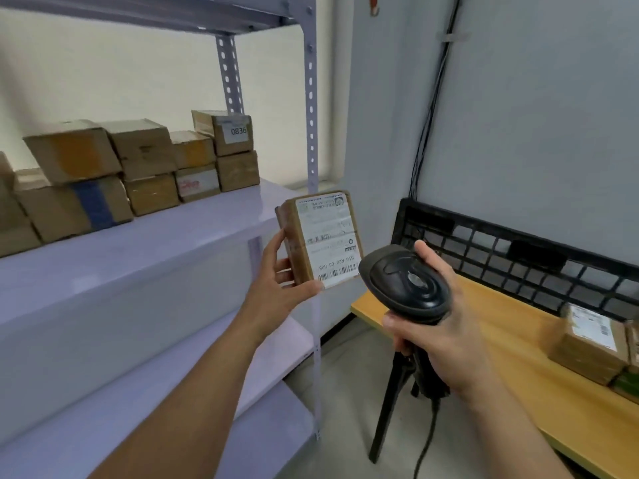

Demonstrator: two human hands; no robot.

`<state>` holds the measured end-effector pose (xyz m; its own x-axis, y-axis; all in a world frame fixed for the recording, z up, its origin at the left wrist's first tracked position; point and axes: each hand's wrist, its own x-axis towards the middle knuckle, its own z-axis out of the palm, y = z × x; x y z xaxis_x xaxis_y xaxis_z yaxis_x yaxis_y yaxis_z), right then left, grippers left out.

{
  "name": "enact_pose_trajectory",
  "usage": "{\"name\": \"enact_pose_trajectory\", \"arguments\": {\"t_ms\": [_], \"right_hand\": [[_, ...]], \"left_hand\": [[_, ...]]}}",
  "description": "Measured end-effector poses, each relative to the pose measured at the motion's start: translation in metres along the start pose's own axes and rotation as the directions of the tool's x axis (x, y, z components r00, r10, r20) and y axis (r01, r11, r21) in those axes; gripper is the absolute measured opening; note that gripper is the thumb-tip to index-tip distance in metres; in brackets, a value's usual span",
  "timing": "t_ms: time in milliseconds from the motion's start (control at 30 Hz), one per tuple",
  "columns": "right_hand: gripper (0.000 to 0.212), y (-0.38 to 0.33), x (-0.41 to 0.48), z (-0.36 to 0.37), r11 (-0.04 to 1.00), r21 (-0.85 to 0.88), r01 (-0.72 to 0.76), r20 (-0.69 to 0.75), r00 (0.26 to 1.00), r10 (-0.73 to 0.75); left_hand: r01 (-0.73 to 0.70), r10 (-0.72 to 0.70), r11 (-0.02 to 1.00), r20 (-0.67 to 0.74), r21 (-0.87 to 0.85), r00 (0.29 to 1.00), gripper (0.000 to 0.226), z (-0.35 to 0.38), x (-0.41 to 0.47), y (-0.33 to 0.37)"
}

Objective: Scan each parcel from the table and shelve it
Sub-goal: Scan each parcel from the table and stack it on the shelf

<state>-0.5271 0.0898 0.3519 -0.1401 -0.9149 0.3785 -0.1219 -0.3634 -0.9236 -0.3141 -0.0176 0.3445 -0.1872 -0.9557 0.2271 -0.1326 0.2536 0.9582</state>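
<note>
Head view: the left grip [280, 285] holds a parcel [325, 240] upright in the air, in front of the shelf's [138, 243] corner post. The thumb lies under the bottom edge and the fingers curl round the left side. The parcel's white label faces the camera upside down. Its barcode sits at the bottom, and most of the print is too blurred to read.

The right grip [439, 326] is wrapped round the handle of a black scanner [408, 281], and hides most of that handle. The forefinger reaches over the top of the head. The scanner's head is just beside the parcel's lower right corner, and its window faces away, unseen. Its cable [428, 437] hangs down and runs out of the bottom of the view.

On the shelf, brown boxes [138, 164] stand stacked two high. One is marked 0836, and the stack is cut off at the left edge.

On the tabletop [501, 340] to the right lies another labelled parcel [587, 344], blurred. More packages beside it are cut off by the right edge. A black mesh crate [518, 250] stands along the back of the tabletop, and what it holds cannot be made out.
</note>
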Motion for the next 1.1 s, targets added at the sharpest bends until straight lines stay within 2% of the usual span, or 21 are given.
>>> {"name": "enact_pose_trajectory", "arguments": {"t_ms": [233, 433, 767, 1100], "right_hand": [[0.098, -0.005, 0.019, 0.051, 0.998, 0.057, 0.025, 0.137, 0.990, -0.033], [0.095, -0.020, 0.021, 0.088, 0.996, 0.093, 0.012, 0.299, 0.953, -0.040], [0.095, -0.032, -0.004, 0.154, 0.984, 0.177, 0.000, 0.518, 0.850, -0.094], [0.096, -0.065, -0.041, 0.268, 0.973, 0.225, 0.055, 0.657, 0.729, -0.193]], "left_hand": [[0.011, -0.006, 0.999, -0.147, 0.032, 0.989, 0.092, -0.055, -0.023, 0.003], [0.049, -0.026, 0.997, -0.321, 0.062, 0.947, 0.087, -0.093, -0.060, 0.008], [0.103, -0.003, 0.985, -0.592, 0.136, 0.806, 0.089, -0.154, -0.149, 0.025], [0.125, 0.035, 0.979, -0.745, 0.158, 0.667, 0.086, -0.258, -0.244, 0.040]]}}
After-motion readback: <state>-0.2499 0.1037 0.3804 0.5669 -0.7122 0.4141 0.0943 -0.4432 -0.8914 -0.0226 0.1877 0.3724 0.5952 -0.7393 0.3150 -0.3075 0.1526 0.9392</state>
